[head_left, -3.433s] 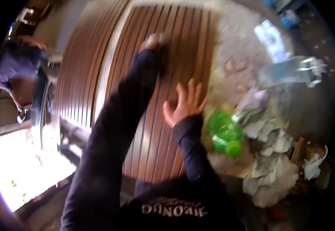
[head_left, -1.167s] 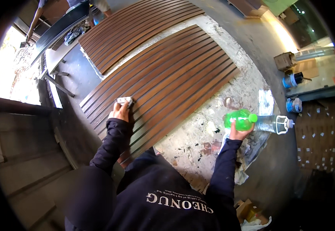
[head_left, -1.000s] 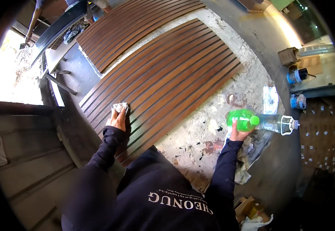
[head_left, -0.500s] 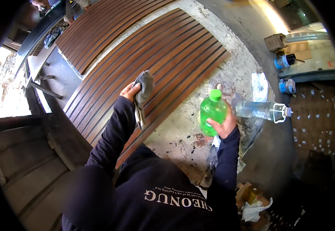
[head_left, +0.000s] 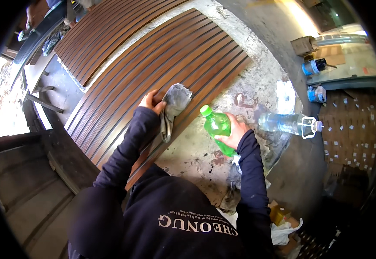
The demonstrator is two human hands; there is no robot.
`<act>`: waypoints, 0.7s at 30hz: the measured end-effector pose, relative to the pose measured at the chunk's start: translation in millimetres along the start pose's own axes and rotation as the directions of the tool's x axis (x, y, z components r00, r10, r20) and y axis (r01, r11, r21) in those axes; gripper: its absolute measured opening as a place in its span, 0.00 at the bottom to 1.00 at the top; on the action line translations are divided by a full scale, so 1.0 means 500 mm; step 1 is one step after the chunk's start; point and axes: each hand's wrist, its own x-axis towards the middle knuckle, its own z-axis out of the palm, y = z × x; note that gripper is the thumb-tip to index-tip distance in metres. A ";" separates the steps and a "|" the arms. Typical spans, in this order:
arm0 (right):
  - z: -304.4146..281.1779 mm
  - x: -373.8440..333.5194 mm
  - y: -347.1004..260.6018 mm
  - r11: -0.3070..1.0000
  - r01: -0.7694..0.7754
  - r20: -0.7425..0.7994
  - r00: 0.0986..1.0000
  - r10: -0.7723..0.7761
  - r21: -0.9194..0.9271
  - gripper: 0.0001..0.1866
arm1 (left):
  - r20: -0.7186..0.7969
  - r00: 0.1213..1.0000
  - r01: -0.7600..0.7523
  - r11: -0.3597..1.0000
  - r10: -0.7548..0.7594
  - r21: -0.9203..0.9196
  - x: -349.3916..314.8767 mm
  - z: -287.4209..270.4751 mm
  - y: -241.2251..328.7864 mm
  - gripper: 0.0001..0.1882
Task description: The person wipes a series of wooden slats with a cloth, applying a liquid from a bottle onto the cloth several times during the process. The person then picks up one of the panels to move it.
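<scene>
A folded grey rag [head_left: 177, 101] is pinched in my left hand [head_left: 152, 102], held over the near part of a brown slatted wooden panel [head_left: 166, 56]. Its longer end hangs down toward the panel's near edge. My right hand [head_left: 236, 133] grips a clear green plastic bottle [head_left: 218, 125] round its side. The bottle tilts to the left, its green cap toward the rag but apart from it. Whether the cap has an opening is too small to tell.
A larger clear bottle [head_left: 285, 124] with a white handle stands right of my right hand. Another slatted panel [head_left: 106, 30] lies beyond the first. Blue tins [head_left: 311, 67] and a cardboard box [head_left: 303, 45] sit at the right. A co-worker's arm [head_left: 29, 15] shows at top left.
The green bottle has moved left and gone from upright to tilted toward the rag. My left hand has turned the rag so its flat face shows more.
</scene>
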 end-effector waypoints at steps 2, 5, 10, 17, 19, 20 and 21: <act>0.002 0.003 -0.009 1.000 0.026 0.013 1.000 -0.027 0.009 0.46 | -0.027 0.999 0.024 1.000 -0.023 0.018 -0.033 -0.002 -0.001 0.29; -0.001 0.012 -0.019 0.997 0.024 0.031 0.999 -0.022 -0.079 0.46 | 0.008 1.000 0.019 0.988 -0.021 0.156 -0.059 0.011 0.035 0.38; -0.012 0.022 -0.046 0.980 -0.018 0.122 0.992 0.043 -0.198 0.47 | -0.019 0.999 0.030 0.999 -0.030 -0.018 -0.070 0.000 0.003 0.34; -0.036 0.032 -0.076 0.977 -0.004 0.164 0.986 0.040 -0.213 0.45 | -0.109 0.994 -0.045 0.993 0.033 -0.105 -0.142 -0.059 -0.057 0.20; -0.035 0.041 -0.073 0.976 0.030 0.143 0.990 0.001 -0.217 0.43 | -0.094 0.995 -0.022 0.999 0.018 -0.044 -0.157 -0.074 -0.038 0.17; -0.039 0.044 -0.076 0.976 0.029 0.146 0.989 0.003 -0.217 0.43 | -0.092 0.996 -0.019 0.999 0.015 -0.045 -0.158 -0.077 -0.030 0.17; -0.047 0.048 -0.086 0.967 0.004 0.159 0.987 0.038 -0.253 0.43 | -0.102 0.995 -0.020 1.000 0.018 -0.018 -0.157 -0.082 -0.023 0.17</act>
